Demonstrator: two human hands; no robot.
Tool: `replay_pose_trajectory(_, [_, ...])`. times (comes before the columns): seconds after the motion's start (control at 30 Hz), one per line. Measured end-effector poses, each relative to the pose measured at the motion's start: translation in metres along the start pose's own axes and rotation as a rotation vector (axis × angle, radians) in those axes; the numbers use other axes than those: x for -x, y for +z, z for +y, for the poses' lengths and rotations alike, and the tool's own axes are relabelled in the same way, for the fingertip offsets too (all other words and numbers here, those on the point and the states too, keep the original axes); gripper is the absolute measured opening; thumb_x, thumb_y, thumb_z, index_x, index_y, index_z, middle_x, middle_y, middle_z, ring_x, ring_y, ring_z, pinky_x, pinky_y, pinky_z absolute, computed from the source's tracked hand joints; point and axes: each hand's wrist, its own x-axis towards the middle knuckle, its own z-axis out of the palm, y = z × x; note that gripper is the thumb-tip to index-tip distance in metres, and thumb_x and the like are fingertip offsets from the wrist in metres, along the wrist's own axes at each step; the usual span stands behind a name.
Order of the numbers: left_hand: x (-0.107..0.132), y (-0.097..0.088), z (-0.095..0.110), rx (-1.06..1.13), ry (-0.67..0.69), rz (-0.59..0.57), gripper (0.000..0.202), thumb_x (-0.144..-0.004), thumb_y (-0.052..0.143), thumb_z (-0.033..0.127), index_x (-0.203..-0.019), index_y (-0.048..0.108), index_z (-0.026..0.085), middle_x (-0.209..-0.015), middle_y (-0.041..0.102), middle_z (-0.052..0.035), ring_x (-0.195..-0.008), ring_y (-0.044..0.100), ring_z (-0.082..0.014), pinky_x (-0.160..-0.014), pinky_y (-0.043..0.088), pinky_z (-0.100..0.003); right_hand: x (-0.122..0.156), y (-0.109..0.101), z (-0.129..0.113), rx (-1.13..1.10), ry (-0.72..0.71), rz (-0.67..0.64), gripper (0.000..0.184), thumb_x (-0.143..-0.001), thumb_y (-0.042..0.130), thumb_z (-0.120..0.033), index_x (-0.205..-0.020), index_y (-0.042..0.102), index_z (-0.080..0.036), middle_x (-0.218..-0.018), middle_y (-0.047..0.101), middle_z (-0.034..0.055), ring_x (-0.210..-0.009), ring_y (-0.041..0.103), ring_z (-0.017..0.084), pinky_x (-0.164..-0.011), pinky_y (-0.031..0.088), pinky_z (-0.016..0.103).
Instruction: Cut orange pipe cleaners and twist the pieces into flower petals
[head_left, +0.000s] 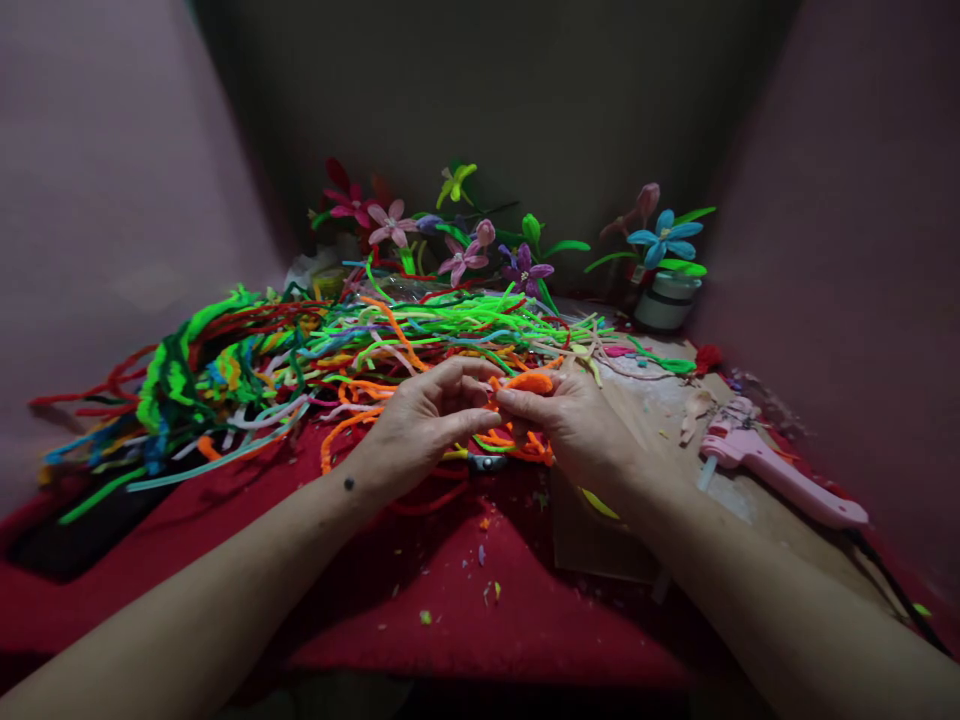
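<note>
My left hand point(427, 415) and my right hand point(577, 420) meet at the middle of the red cloth point(465, 600). Both pinch a bent orange pipe cleaner point(529, 382), its folded loop sticking up between the fingertips. More orange pipe cleaner pieces point(517, 440) lie just under my hands. A big heap of coloured pipe cleaners point(300, 350), green, orange, blue, white and red, spreads behind and to the left of my left hand.
A pink glue gun point(772, 470) lies on a cardboard sheet point(675, 400) at the right, cord trailing right. Finished pipe-cleaner flowers point(465, 235) stand at the back, with a blue flower point(664, 238) in a white jar point(666, 300). Small scraps dot the cloth. Walls close in both sides.
</note>
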Motion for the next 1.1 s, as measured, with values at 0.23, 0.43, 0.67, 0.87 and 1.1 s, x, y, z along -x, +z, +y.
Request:
replay_pose_trajectory(0.23, [0.004, 0.002, 0.0, -0.077, 0.008, 0.122, 0.015, -0.076, 0.064, 0.023, -0.087, 0.066, 0.013, -0.065, 0.06, 0.0033, -0.052, 0.047, -0.0052, -0.05, 0.037, -0.018, -0.001, 0.0, 0.001, -0.042, 0.002, -0.041, 0.018, -0.07, 0.065, -0.031, -0.068, 0.061, -0.013, -0.057, 0.055, -0.0018, -0.052, 0.045, 0.008, -0.05, 0.034, 0.022])
replay_pose_trajectory(0.43, [0.001, -0.003, 0.001, -0.135, -0.025, 0.037, 0.013, -0.074, 0.066, 0.024, -0.08, 0.065, 0.013, -0.067, 0.06, 0.0028, -0.058, 0.049, -0.0058, -0.053, 0.038, -0.017, 0.004, 0.005, -0.007, 0.084, -0.006, 0.073, 0.014, -0.07, 0.065, -0.026, -0.069, 0.059, -0.014, -0.057, 0.058, -0.0023, -0.051, 0.049, 0.008, -0.05, 0.037, 0.021])
replay_pose_trajectory(0.67, [0.0, -0.005, -0.002, -0.077, -0.126, 0.012, 0.014, -0.076, 0.062, 0.027, -0.074, 0.061, 0.013, -0.062, 0.055, 0.004, -0.055, 0.047, -0.0057, -0.055, 0.038, -0.018, 0.006, 0.005, -0.008, 0.308, -0.133, 0.116, 0.013, -0.075, 0.062, -0.026, -0.074, 0.066, -0.013, -0.058, 0.059, -0.0016, -0.052, 0.049, 0.008, -0.049, 0.037, 0.021])
replay_pose_trajectory(0.87, [0.001, -0.003, -0.002, -0.214, -0.139, -0.05, 0.024, -0.079, 0.058, 0.028, -0.061, 0.057, 0.013, -0.055, 0.053, 0.0033, -0.053, 0.043, -0.0056, -0.052, 0.034, -0.018, 0.005, 0.002, 0.001, 0.56, -0.327, 0.153, 0.02, -0.081, 0.056, -0.023, -0.069, 0.07, -0.015, -0.062, 0.064, 0.0012, -0.057, 0.053, 0.01, -0.055, 0.04, 0.023])
replay_pose_trajectory(1.1, [0.004, 0.001, 0.008, -0.263, -0.108, 0.048, 0.027, -0.077, 0.061, 0.03, -0.056, 0.057, 0.013, -0.048, 0.053, 0.0031, -0.046, 0.045, -0.0059, -0.049, 0.035, -0.019, 0.009, 0.007, 0.003, 0.545, -0.352, 0.246, 0.027, -0.084, 0.054, -0.031, -0.067, 0.067, -0.014, -0.058, 0.061, 0.0019, -0.052, 0.051, 0.01, -0.05, 0.039, 0.023])
